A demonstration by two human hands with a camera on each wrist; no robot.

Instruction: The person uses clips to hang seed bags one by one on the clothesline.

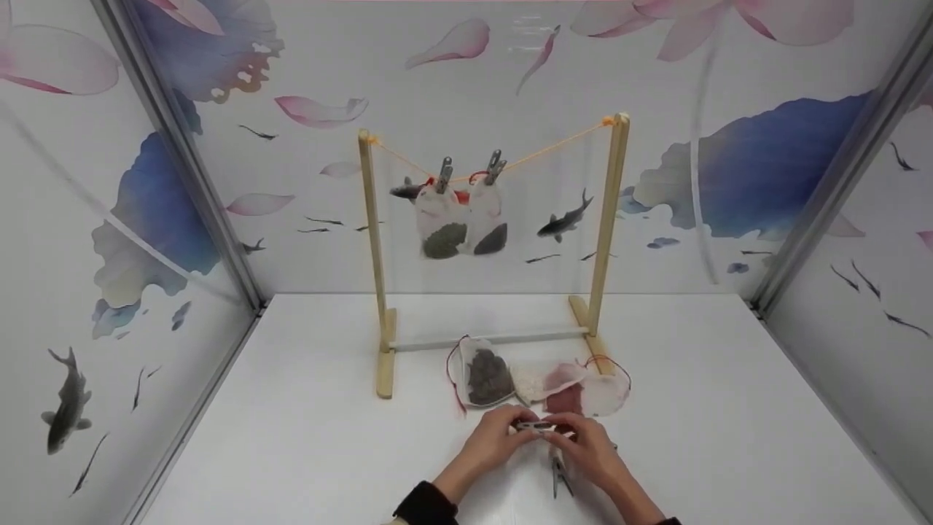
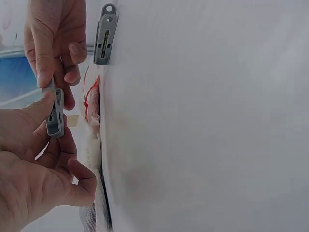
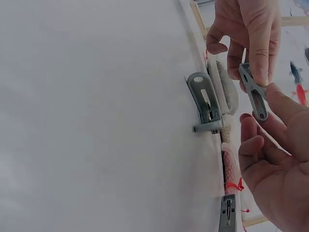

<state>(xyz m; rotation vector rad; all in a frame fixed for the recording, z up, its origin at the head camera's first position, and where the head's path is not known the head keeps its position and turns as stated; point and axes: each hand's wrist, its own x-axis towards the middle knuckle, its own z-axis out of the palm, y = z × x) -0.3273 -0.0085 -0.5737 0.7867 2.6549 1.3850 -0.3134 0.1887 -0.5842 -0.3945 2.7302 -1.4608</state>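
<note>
In the head view, my left hand (image 1: 494,441) and my right hand (image 1: 589,446) meet low over the table around one grey clothespin (image 1: 536,425). Close up in the left wrist view, the thumb and fingers of both hands pinch this clothespin (image 2: 55,113) from its two ends. Just beyond the hands lie drawstring sachets: one with dark contents (image 1: 488,375), one with whitish contents (image 1: 530,383) and one with red contents (image 1: 563,399). Another clothespin (image 1: 560,480) rests on the table below the right hand. A further clothespin (image 3: 228,213) shows in the right wrist view.
A wooden stand (image 1: 603,240) with a white crossbar (image 1: 496,339) rises behind the sachets. From its orange cord (image 1: 557,152) hang a sachet with green contents (image 1: 444,240) and one with dark contents (image 1: 490,238), each under a clothespin. Printed panels enclose the white table (image 1: 291,437).
</note>
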